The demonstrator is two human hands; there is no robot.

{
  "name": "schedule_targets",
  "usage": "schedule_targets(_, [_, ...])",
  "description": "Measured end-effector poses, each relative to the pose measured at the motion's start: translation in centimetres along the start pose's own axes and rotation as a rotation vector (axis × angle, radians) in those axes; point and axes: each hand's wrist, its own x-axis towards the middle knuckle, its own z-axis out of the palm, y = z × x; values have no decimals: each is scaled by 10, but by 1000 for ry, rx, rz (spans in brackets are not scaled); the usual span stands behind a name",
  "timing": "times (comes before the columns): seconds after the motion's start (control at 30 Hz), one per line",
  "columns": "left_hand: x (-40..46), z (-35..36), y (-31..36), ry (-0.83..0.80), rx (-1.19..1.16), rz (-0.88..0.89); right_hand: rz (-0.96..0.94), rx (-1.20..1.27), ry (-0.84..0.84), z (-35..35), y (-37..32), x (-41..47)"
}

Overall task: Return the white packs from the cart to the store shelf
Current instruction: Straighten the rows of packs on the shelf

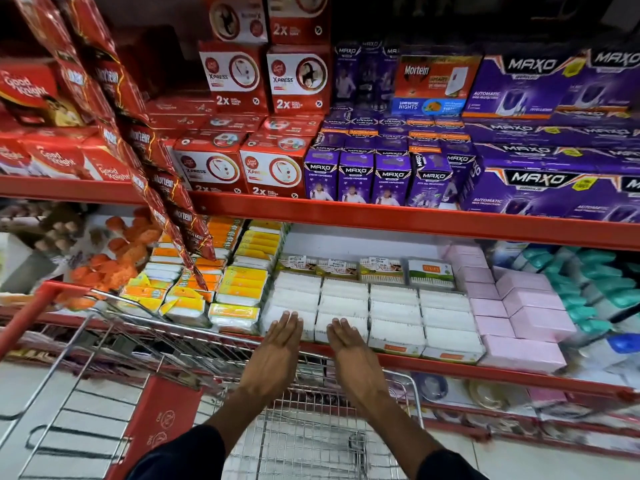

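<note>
Several white packs (394, 317) lie in neat rows on the middle store shelf (450, 368), which has a red front edge. My left hand (282, 344) lies flat with its fingertips on the front pack of the leftmost row. My right hand (346, 344) lies flat beside it, fingertips on the front pack of the second row. Both hands hold nothing. The wire cart (304, 434) stands below my arms against the shelf; the part of its basket that shows holds no white pack.
Yellow and orange packs (239, 289) sit left of the white rows, pink boxes (519, 306) to the right. The upper shelf carries red boxes (273, 168) and purple boxes (388, 178). A strip of red sachets (162, 188) hangs down at the left. The cart's red handle (31, 317) is at left.
</note>
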Motion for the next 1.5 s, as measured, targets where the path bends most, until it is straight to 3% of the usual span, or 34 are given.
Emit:
schedule_targets(0.2, [-13,6,-6,-48,55,-6,9,-21,99,16,2,-10])
schedule_targets(0.83, [-18,17,-3,-79,12,-5,68,-92,58,35,4,-21])
schedule_targets(1.03, [4,3,42,-26,0,106,92,-85,147,13,35,-39])
schedule_targets(1.27, [40,15,115,-18,1,245,245,-71,206,-15,110,-77])
schedule_targets(1.5, [53,37,145,-65,16,246,316,-60,182,-15,152,-92])
